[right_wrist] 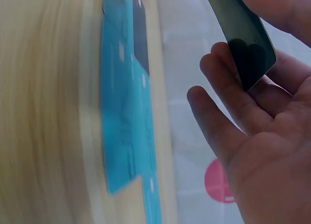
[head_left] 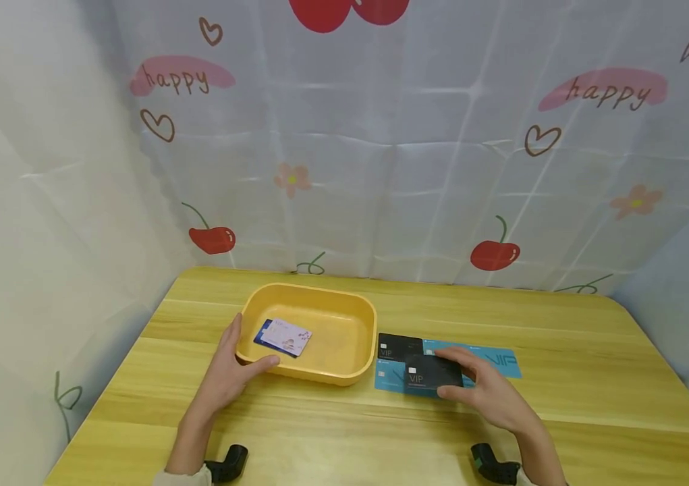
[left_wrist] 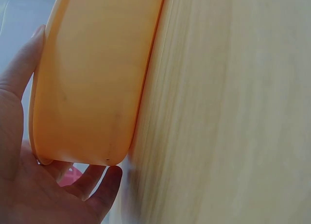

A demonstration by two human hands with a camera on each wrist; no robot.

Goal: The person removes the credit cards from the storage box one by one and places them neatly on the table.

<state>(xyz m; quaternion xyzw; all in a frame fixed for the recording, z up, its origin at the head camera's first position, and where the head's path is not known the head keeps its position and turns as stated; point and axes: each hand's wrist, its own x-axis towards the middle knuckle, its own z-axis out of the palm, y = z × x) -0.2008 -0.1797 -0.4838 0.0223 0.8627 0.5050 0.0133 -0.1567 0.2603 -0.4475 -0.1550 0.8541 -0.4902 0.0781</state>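
Observation:
My left hand [head_left: 225,374] holds the left end of a yellow plastic tray [head_left: 341,337], its thumb over the near rim and its fingers about the end wall. Inside the tray, a pale patterned card [head_left: 288,336] overlaps a dark blue card [head_left: 261,339]. My right hand [head_left: 492,395] pinches a black VIP card [head_left: 432,376] by its right end. In the right wrist view this black card [right_wrist: 243,39] is raised off the table, tilted, with the lower fingers spread below it. Under it lie blue VIP cards [head_left: 388,379] and another black VIP card [head_left: 399,345], partly covered.
Yellow wood-grain table [head_left: 332,432] beneath everything. A white curtain [head_left: 393,175] printed with cherries, hearts and "happy" hangs behind its far edge, and pale sheets [head_left: 28,236] stand at both sides. Black wrist mounts [head_left: 235,462] show below each hand.

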